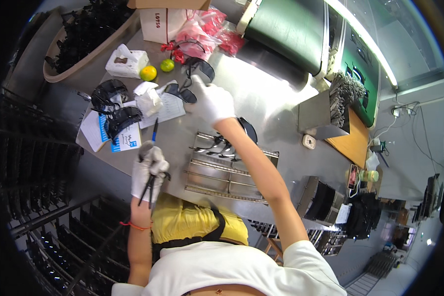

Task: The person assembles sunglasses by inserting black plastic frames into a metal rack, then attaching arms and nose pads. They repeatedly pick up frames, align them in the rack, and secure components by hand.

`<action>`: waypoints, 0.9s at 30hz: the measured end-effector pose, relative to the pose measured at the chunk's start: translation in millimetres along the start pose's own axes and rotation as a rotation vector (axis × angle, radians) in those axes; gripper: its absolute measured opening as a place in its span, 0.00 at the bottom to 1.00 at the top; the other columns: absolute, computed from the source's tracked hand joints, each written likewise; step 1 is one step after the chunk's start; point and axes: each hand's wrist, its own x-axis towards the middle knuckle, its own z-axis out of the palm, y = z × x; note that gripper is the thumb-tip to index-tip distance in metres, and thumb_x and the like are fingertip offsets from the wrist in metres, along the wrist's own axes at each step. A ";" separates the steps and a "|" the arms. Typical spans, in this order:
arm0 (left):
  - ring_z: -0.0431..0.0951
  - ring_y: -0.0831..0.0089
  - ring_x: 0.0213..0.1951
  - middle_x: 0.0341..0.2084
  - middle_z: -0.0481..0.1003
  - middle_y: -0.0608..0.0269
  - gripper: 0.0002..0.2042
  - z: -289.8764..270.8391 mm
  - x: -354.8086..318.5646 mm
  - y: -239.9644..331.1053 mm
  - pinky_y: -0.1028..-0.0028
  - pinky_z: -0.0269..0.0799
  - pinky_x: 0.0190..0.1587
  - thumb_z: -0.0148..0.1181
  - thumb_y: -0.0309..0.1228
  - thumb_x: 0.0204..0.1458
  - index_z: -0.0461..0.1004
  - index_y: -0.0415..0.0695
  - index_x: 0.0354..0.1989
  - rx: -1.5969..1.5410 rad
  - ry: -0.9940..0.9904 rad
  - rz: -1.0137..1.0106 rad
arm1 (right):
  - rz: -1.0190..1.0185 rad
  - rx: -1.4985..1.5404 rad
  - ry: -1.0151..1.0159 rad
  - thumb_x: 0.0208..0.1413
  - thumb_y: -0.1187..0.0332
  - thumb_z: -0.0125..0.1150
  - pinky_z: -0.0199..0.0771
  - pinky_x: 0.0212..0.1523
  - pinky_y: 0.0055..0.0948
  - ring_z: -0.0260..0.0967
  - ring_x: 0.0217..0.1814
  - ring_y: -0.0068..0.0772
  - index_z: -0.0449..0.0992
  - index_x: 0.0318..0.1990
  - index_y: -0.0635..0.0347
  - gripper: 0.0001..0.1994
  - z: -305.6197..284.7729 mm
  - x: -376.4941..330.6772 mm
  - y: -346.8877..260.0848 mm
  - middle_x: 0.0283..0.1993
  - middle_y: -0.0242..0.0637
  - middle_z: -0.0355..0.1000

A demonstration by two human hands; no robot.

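The metal table [291,148] bears a silver wire rack [222,168], the landmark here. Beyond the rack and to its left, the white-gloved right hand [212,102] reaches out; whether its fingers grip anything cannot be told. Left of the rack, the white-gloved left hand [152,167] is closed around slim black eyewear [147,186], whose thin arms lie across it toward the wrist. Farther out than the rack, dark glasses [188,95] with rounded, tinted lenses lie just left of the right hand, well apart from the left.

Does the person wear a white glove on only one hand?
No, the left hand and the right hand both wear white gloves.
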 end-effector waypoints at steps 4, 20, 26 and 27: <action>0.60 0.87 0.16 0.30 0.75 0.65 0.17 6.9 0.5 6.5 0.82 0.59 0.23 0.51 0.33 0.66 0.69 0.50 0.61 0.005 0.142 -0.050 | 0.111 -0.019 -0.230 0.52 0.62 0.55 0.76 0.45 0.46 0.78 0.46 0.49 0.75 0.51 0.52 0.18 103.1 78.2 -5.5 0.42 0.47 0.79; 0.67 0.83 0.19 0.22 0.72 0.68 0.15 153.1 46.2 -104.7 0.83 0.61 0.21 0.45 0.37 0.68 0.73 0.38 0.49 0.530 -0.341 -0.175 | 0.576 1.322 0.126 0.66 0.43 0.48 0.68 0.35 0.21 0.69 0.36 0.20 0.76 0.49 0.70 0.31 -123.9 -185.9 61.7 0.32 0.30 0.71; 0.71 0.83 0.21 0.29 0.78 0.61 0.11 143.0 19.5 -102.7 0.83 0.64 0.22 0.47 0.31 0.67 0.72 0.37 0.50 0.939 -0.255 0.073 | 0.883 1.349 0.161 0.66 0.55 0.54 0.69 0.34 0.20 0.69 0.32 0.18 0.74 0.52 0.63 0.19 -30.7 -211.4 156.8 0.36 0.31 0.74; 0.71 0.83 0.21 0.30 0.79 0.59 0.13 139.6 16.7 -96.2 0.84 0.64 0.22 0.47 0.34 0.68 0.71 0.36 0.50 0.803 -0.285 -0.027 | 0.855 1.159 0.084 0.67 0.57 0.53 0.70 0.37 0.21 0.70 0.35 0.19 0.75 0.52 0.63 0.18 -12.1 -213.9 171.7 0.37 0.31 0.75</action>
